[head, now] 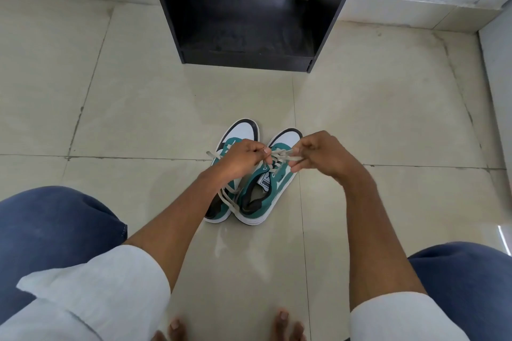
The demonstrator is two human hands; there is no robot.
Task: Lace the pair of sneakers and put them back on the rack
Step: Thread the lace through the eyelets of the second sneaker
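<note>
- Left shoe (238, 135): on the floor (138, 108), mostly hidden by the left hand (239, 159); its lace trails loose.
- Left hand pinches a lace (282, 156) end over the right shoe (266, 194).
- Right hand (318, 155) pinches the other end.
- Rack (249, 8) beyond, top cut off; its shelves look dark and bare.

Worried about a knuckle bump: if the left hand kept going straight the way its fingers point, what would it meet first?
The left hand points across toward the right hand, along the lace pinched between them, so it would probably meet that hand's fingers first, though depth is uncertain.
</note>
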